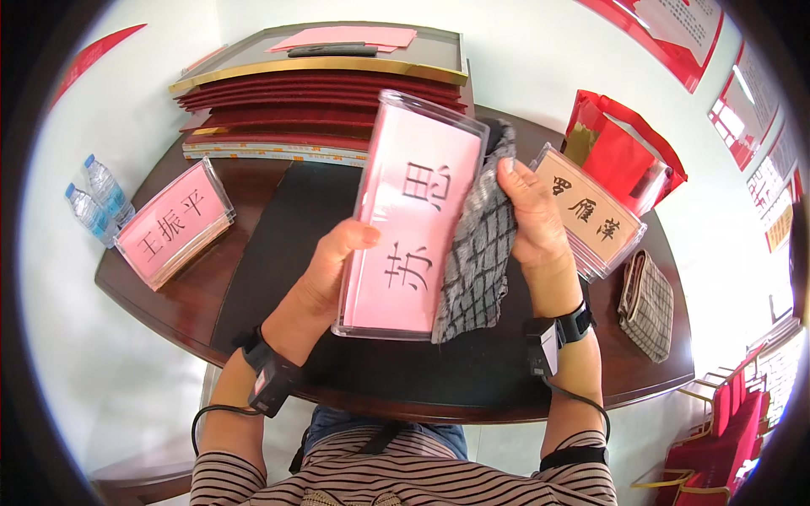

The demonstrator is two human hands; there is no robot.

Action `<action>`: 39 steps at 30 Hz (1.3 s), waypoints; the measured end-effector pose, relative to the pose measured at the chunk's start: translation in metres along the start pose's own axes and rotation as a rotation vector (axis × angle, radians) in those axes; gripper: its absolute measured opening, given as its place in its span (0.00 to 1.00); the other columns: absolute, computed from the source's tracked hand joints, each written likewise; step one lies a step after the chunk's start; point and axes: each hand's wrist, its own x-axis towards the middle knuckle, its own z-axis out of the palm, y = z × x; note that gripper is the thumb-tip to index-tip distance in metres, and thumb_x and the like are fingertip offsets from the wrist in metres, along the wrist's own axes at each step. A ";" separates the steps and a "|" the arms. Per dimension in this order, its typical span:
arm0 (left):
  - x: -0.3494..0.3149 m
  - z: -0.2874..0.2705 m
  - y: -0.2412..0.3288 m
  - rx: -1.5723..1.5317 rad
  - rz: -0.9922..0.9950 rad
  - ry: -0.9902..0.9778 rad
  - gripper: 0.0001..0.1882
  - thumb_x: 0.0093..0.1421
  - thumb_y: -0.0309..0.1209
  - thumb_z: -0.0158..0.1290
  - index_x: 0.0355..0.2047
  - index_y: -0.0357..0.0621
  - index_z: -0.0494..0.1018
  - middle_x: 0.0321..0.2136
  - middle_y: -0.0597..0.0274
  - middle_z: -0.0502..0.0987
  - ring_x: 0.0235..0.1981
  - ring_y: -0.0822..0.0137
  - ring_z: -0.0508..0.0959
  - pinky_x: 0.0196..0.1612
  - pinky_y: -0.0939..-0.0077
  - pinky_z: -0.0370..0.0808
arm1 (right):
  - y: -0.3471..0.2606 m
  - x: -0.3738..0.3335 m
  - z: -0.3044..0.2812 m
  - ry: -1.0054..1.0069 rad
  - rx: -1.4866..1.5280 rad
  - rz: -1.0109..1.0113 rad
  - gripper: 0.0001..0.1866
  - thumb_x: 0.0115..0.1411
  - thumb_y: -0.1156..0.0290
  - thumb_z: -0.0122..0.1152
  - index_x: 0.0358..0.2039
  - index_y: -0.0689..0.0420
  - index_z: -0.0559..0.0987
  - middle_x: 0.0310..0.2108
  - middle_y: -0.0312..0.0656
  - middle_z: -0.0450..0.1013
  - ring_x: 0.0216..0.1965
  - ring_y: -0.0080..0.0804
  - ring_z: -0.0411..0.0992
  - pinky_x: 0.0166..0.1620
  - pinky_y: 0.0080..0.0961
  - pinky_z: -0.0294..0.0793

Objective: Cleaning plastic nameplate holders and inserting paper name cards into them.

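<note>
Tilted upright above the table, a clear acrylic name plate [401, 211] with a pink card inside is gripped at its left edge by my left hand [333, 261], thumb lying on the front. A dark grey checked cloth [481, 261] lies against the plate's right edge. My right hand [537, 215] pinches that cloth near its top, the thumb pointing up; its other fingers are hidden behind the cloth. On the left stands a stack of name plates with a pink front card [175, 221]. To the right, close behind my right hand, is another stack with an orange-beige front card [585, 207].
At the back a gold-edged tray [430, 59] with pink paper and a dark pen-like object tops a pile of red folders [321, 93]. Two water bottles [101, 196] are at the left, a red bag [620, 148] at the back right, a folded checked cloth [648, 305] at the right edge.
</note>
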 end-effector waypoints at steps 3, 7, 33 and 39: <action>0.004 -0.001 0.005 -0.115 0.071 0.031 0.30 0.46 0.37 0.45 0.48 0.30 0.59 0.40 0.47 0.70 0.38 0.58 0.73 0.43 0.67 0.71 | -0.013 0.002 -0.021 -0.009 0.071 -0.091 0.14 0.59 0.64 0.47 0.38 0.62 0.71 0.31 0.39 0.73 0.31 0.26 0.72 0.36 0.23 0.73; 0.003 -0.006 0.011 -0.180 0.141 0.036 0.29 0.47 0.36 0.45 0.48 0.31 0.58 0.39 0.49 0.70 0.38 0.58 0.73 0.41 0.66 0.72 | -0.039 -0.003 -0.033 0.087 0.196 -0.195 0.17 0.60 0.61 0.43 0.41 0.62 0.69 0.35 0.45 0.72 0.36 0.33 0.72 0.41 0.33 0.73; 0.019 -0.014 -0.015 0.167 -0.022 0.078 0.32 0.56 0.54 0.40 0.50 0.39 0.61 0.48 0.49 0.65 0.48 0.55 0.67 0.49 0.60 0.64 | -0.016 -0.015 0.009 0.501 -0.882 -0.813 0.16 0.54 0.71 0.53 0.39 0.67 0.64 0.31 0.47 0.68 0.31 0.33 0.66 0.37 0.28 0.66; 0.021 -0.019 -0.005 -0.197 0.287 0.224 0.40 0.50 0.64 0.37 0.48 0.39 0.62 0.47 0.56 0.67 0.48 0.61 0.67 0.51 0.64 0.61 | 0.026 -0.035 0.049 0.077 -0.953 -0.735 0.18 0.47 0.74 0.58 0.37 0.64 0.63 0.30 0.55 0.65 0.32 0.57 0.65 0.35 0.36 0.66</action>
